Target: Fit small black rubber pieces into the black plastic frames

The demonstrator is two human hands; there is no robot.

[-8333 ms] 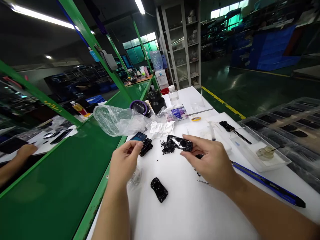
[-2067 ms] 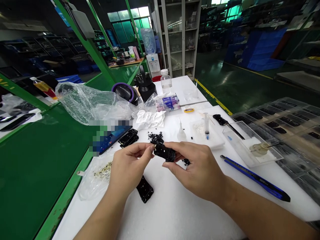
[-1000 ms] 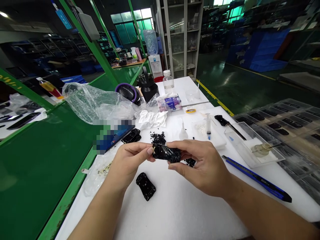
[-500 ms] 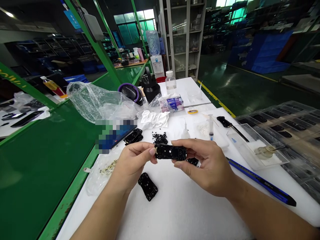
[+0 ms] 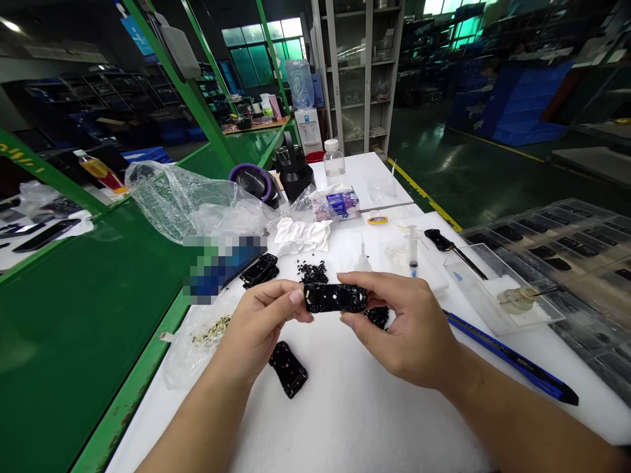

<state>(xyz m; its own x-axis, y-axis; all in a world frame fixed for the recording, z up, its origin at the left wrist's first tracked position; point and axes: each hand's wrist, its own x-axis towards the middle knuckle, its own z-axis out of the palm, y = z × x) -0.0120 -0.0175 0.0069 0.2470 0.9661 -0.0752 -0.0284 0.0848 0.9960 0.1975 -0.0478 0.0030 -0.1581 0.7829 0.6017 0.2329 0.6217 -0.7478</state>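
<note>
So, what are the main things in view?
held part: one, black, centre
loose part: one, black, near side
piled parts: count unclear, black, left
bits: two piles, black, centre
plastic bag: one, clear, far left
tape roll: one, yellow, far side
jar: one, clear, far end
flask: one, black, far end
syringe: one, clear, right
cutter: one, blue, right
open box: one, clear, right
water dispenser: one, white, background
left hand: one, bare, at held part
right hand: one, bare, holding part

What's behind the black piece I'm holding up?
Beyond the black piece, a heap of tiny black bits shows; a second heap peeks out beside your right hand, partly covered by it. Whatever lies directly behind the piece itself is covered, so I can't tell.
</note>
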